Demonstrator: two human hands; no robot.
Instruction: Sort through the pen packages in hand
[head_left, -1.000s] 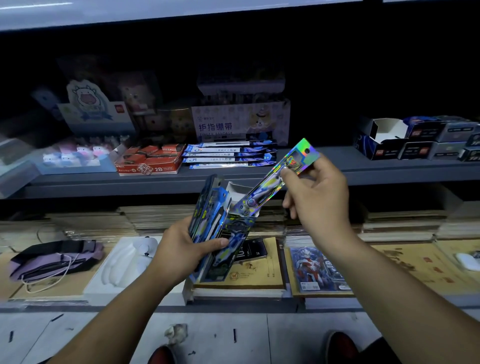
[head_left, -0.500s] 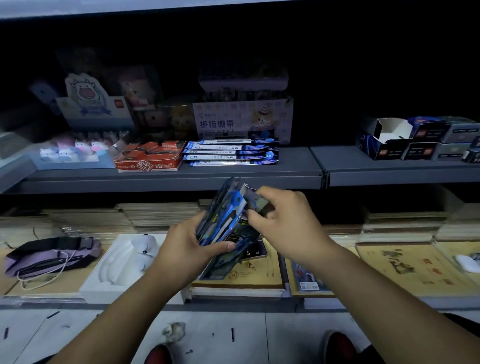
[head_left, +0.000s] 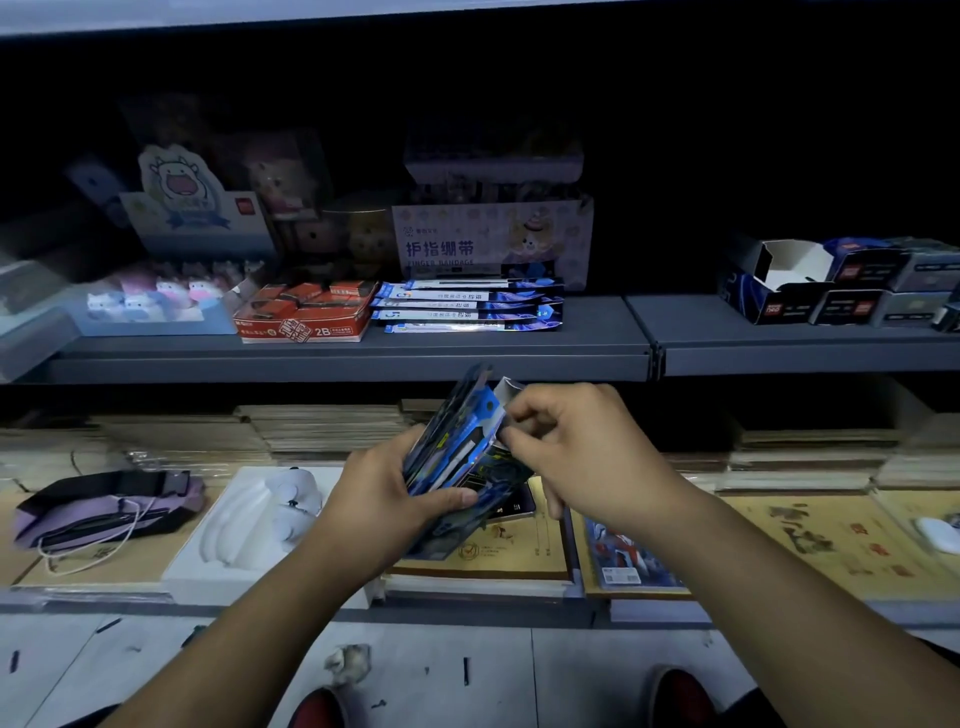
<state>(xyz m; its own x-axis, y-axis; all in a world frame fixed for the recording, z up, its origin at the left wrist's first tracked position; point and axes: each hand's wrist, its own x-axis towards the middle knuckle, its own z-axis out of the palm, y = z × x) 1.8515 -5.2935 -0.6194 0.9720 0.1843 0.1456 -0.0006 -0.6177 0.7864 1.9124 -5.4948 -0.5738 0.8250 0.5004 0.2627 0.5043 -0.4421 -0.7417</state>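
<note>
Both hands on a bundle of blue packets, held in front of the grey shelf edge.

We see the left hand (head_left: 387, 493) reaching in from the lower left, palm turned right, its fingers wrapped behind the bundle of blue packets (head_left: 460, 452) and its thumb clamped across the front. The right hand (head_left: 576, 452) comes in from the lower right, knuckles up, its fingertips pinching the upper right corner of the bundle beside a white box flap (head_left: 506, 389). The bundle hangs just below the grey shelf (head_left: 363, 358) and above the notebooks (head_left: 498, 551) on the lower tier. Its long axis runs tilted, top end pointing up toward the shelf, bottom end down and left. A red 2B box (head_left: 304, 317) sits on the shelf, up and left of the bundle.
</note>
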